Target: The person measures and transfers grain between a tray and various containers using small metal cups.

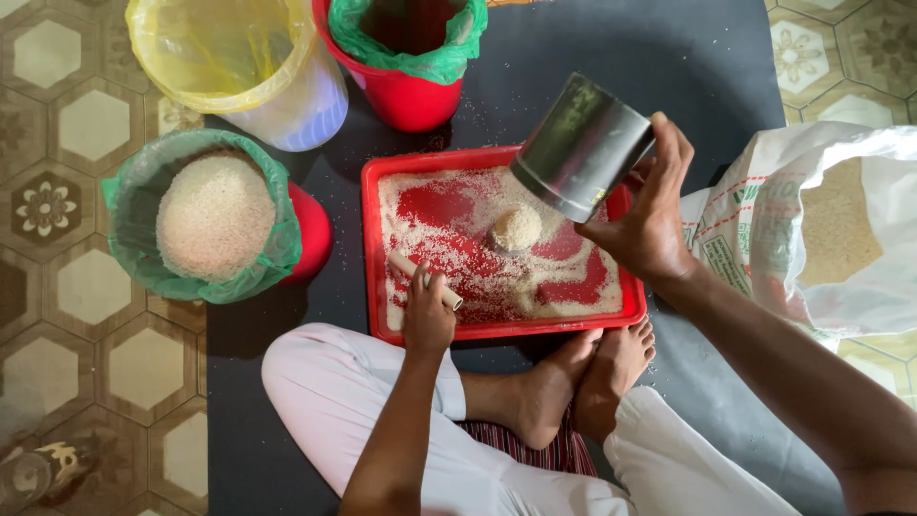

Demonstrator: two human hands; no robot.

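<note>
— What's in your right hand?

— My right hand (650, 225) is wrapped around a metal cup (583, 148), fingers closed on its side. I hold it tilted above the far right corner of the red tray (371, 239), its open mouth turned down and toward me. Whether anything is left inside, I cannot tell.

— And your left?

— My left hand (427, 315) is closed around a short pale stick (423, 279). The stick lies slantwise over the near left part of the tray, its far end resting in the grains.

— What lies on the tray?

— Rice (573, 291), spread thin and uneven, with bare red patches showing through. A small round heap of rice (517, 227) sits near the middle, just below the cup's mouth.

— Where does the tray sit?

— On a dark mat (697, 67) right in front of my crossed feet (583, 377). I sit cross-legged in pale trousers.

— What else is around you?

— To my left, a red bucket lined with a green bag (124, 205), piled high with rice. Beyond it, a white bucket with a yellow liner (287, 96). Straight ahead, beyond the tray, another red bucket with a green liner (406, 96). To my right, a white sack (764, 239) lies open, with grain showing inside. Patterned tiles (91, 124) cover the floor around the mat.
</note>
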